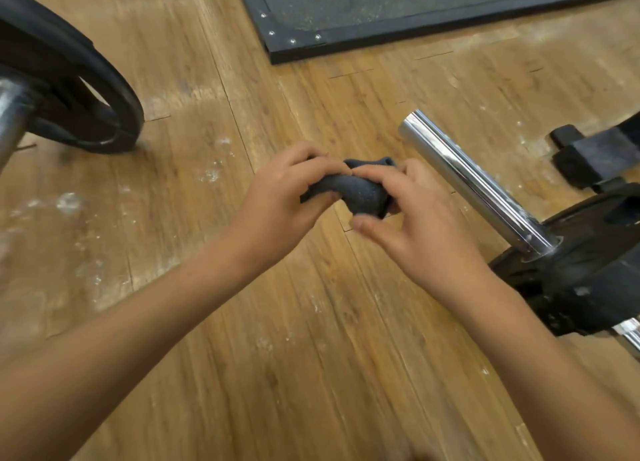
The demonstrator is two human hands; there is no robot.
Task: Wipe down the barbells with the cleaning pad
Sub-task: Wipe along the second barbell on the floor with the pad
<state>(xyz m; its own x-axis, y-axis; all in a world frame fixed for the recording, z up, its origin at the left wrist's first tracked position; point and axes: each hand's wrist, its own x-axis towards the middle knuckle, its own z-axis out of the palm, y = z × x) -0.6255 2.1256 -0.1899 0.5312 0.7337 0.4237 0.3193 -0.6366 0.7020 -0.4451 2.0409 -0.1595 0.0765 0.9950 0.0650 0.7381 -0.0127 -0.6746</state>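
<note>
Spanning the gap between both hands, the cleaning pad [360, 193] is dark grey, coarse-grained and bent into a saddle shape. It is held in the air over the wooden floor [277, 339]. The left hand [277, 204] pinches the pad's left end, fingers curled over it and thumb beneath. The right hand [415, 225] has its fingers curled round the right end; the thumb lies just under the pad, contact not discernible. Forefinger tips meet on top. Just right of the hands lies a chrome barbell sleeve [464, 180], untouched, running into a black plate [588, 252]. Far left are a second plate [86, 89] and a bar end [10, 114]. A black mat [415, 6] lies beyond.
</note>
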